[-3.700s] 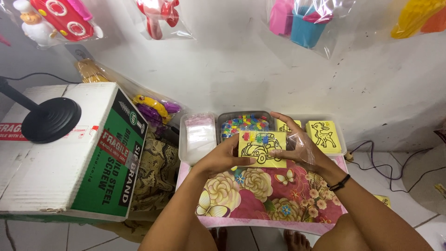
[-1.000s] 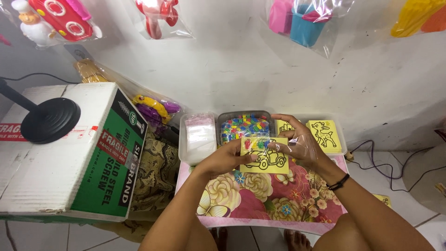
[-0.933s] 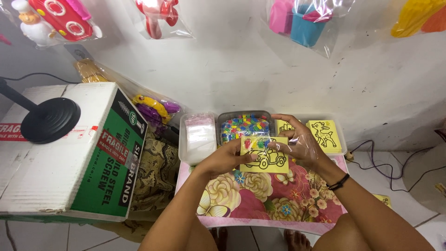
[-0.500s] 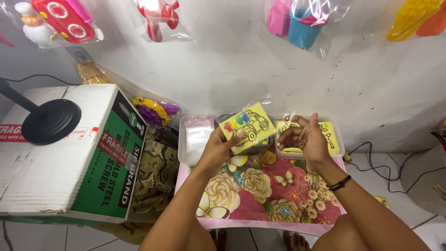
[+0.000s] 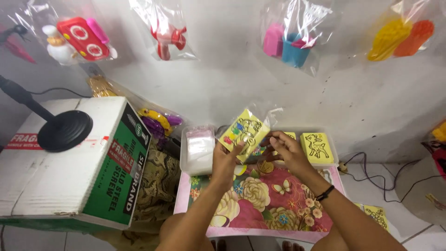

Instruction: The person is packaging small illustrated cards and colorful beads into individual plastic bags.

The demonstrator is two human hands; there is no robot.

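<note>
A: Our left hand (image 5: 226,160) is pinching the yellow picture card (image 5: 244,133) in its clear bag, tilted, above the floral tray (image 5: 260,204).

B: Yep, and our right hand (image 5: 284,149) grips the bag's edge just right of that card. More yellow cards (image 5: 316,146) sit further right.

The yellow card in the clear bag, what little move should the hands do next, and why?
Probably slide the yellow card the rest of the way into the clear bag. The left hand holds the card tilted up, with plastic showing around its top, and the right hand pinches at the card's right edge. The card looks only partly bagged, though the plastic is hard to trace.
</note>
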